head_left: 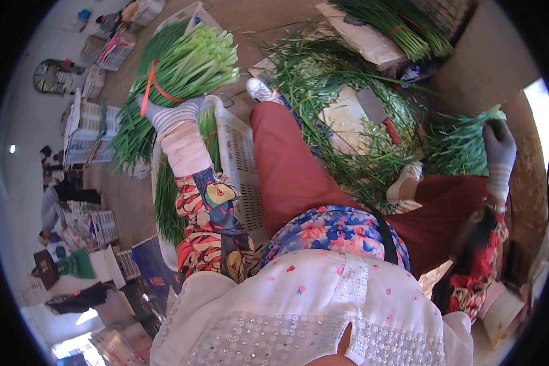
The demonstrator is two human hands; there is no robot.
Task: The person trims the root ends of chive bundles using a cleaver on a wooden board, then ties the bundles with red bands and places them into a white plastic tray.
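Observation:
A thick bundle of green chives (201, 64) with pale cut stems is tied with a red band (151, 88). My gloved left hand (172, 116) grips it by the band, above the rim of a white plastic crate (241, 158). More chives (169, 198) lie inside the crate, partly hidden by my forearm. Far to the right, my gloved right hand (499, 143) is closed at the stem end of a looser bunch of chives (460, 146), whose leaves droop leftward; its fingertips are partly hidden. A cleaver (372, 107) with a red handle rests on a pale board (344, 119) between my feet.
Cut trimmings and loose leaves (299, 82) surround the board. Tied chive bundles (402, 36) lie on a cardboard piece (366, 39) at the far right. A wall (488, 67) stands close on my right. Leftward are stacked white crates (91, 131) and a person (55, 204).

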